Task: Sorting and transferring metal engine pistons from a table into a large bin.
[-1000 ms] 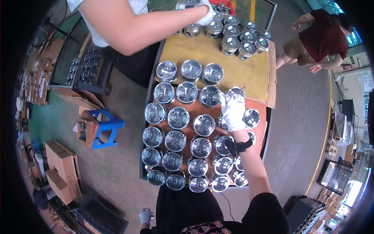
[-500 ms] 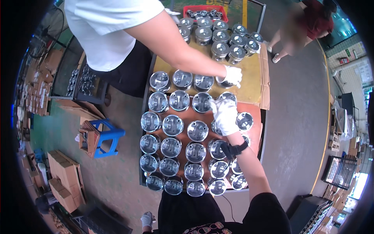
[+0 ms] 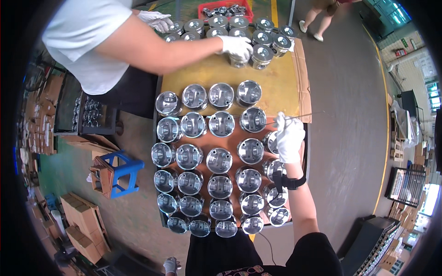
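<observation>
In the head view, my gloved right hand [image 3: 291,139] is pinched around a thin rod [image 3: 311,113], one end reaching out past the glove to the right, the other pointing left toward a piston [image 3: 252,119] just beside my fingertips. I cannot tell whether the tip touches it. A black strap [image 3: 293,182] circles my wrist. Against the left edge of that glove, partly hidden, stands another piston [image 3: 271,141].

From there, rows of silvery pistons with hollow undersides turned up spread to the left of my right hand and nearer to me, most on a reddish-brown surface [image 3: 230,140]. Beyond my right hand lies a yellow sheet [image 3: 276,87], bearing the farthest of those rows.

My gloved left hand [image 3: 170,265] hangs low, well apart from the pistons, beside my leg; it is too small for me to tell whether it is open or closed.

Ahead and left of my right hand, a co-worker's gloved hand [image 3: 236,46] is on a piston [image 3: 239,62] in a cluster of others; their other gloved hand [image 3: 156,20] is farther left. Past that cluster sits a red bin [image 3: 201,12] of small metal parts.
</observation>
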`<state>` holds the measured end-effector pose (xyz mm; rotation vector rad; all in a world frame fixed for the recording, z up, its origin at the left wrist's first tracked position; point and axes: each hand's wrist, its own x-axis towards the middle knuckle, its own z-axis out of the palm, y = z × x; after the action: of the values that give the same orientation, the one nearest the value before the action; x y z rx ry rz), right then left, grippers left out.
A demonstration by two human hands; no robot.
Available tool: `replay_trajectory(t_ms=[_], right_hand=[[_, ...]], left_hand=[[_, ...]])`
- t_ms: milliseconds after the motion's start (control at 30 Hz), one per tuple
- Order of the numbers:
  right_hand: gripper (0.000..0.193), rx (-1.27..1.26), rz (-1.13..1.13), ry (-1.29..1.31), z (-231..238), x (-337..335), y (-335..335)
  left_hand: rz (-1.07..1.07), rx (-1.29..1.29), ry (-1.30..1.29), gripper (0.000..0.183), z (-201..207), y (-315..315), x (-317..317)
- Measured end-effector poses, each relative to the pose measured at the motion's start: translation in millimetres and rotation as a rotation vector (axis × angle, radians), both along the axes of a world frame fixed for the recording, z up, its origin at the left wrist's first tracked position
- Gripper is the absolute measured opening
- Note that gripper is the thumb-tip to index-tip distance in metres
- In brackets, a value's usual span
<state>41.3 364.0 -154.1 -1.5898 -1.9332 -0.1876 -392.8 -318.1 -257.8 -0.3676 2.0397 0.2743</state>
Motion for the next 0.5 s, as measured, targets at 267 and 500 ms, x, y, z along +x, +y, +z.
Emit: replay_trajectory(t_ms=[267,500], right_hand=[[0.039,0.030,-0.114,-0.431,-54,3,9],[0.047,-0.063,-0.148,-0.579,-65,-3,1]], left_hand=[[-0.124,-0.001,0.007,0.030,3,21,-8],[-0.189,0.034,0.007,0.030,7,18,-10]])
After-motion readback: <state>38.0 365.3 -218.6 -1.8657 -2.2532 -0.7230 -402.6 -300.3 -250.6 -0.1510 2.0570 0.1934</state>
